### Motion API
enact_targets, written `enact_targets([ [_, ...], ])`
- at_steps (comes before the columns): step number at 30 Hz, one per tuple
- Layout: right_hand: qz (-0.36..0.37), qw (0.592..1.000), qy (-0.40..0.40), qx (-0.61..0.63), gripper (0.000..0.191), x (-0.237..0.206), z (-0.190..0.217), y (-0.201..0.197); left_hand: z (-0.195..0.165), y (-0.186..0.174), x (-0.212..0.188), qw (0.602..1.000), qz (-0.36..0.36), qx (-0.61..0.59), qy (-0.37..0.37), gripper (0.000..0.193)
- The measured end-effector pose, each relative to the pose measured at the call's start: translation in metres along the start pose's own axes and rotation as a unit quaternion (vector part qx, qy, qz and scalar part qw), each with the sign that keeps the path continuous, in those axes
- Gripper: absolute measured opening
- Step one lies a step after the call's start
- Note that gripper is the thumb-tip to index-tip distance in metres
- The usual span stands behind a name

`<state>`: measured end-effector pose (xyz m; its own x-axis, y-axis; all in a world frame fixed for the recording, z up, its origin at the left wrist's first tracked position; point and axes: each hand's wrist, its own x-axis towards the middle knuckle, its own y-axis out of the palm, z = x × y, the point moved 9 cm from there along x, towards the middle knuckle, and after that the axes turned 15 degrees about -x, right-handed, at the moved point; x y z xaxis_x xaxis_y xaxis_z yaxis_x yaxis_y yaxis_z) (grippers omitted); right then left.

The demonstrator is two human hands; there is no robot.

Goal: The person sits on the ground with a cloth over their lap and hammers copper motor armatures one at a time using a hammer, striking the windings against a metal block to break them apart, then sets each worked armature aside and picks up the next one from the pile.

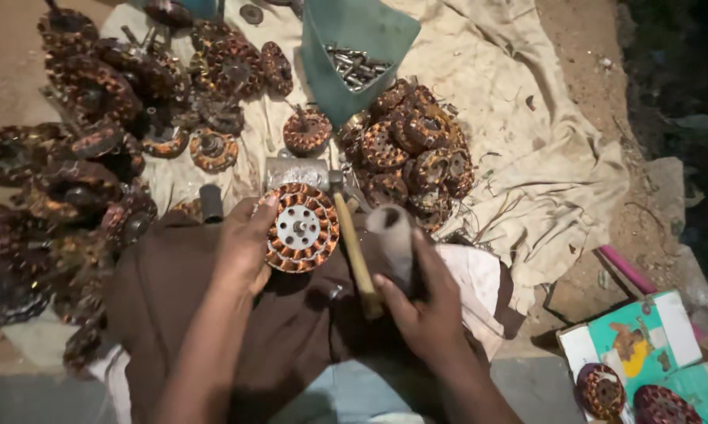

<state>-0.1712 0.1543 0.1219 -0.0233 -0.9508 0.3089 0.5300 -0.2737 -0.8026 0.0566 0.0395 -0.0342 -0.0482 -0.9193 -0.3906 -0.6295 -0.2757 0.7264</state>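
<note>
My left hand [244,239] grips the left edge of a round copper-wound stator [300,228] with a silvery hub, holding it face up against a grey metal block [295,171]. My right hand [424,302] is closed around a pale tube [393,235] that points up. A hammer with a wooden handle [355,255] lies between the two hands, its head by the block; whether my right hand also touches the handle is unclear. Brown cloth over my lap [236,314] sits beneath both hands.
Piles of similar copper-wound stators lie at the left [79,157] and right of centre [413,149] on a pale sheet [526,141]. A green bin [354,51] holds metal bolts. A cardboard box [644,345] with two more stators sits at lower right.
</note>
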Motion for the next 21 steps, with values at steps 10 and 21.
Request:
enact_targets([
  [10, -0.025, 0.993, -0.098, -0.054, 0.072, -0.005, 0.037, -0.027, -0.004, 0.012, -0.043, 0.999, -0.017, 0.034, 0.019, 0.02],
  [21, -0.076, 0.992, -0.094, 0.037, 0.073, -0.033, 0.018, -0.04, -0.002, 0.021, -0.069, 1.0, 0.004, 0.004, 0.022, 0.023],
])
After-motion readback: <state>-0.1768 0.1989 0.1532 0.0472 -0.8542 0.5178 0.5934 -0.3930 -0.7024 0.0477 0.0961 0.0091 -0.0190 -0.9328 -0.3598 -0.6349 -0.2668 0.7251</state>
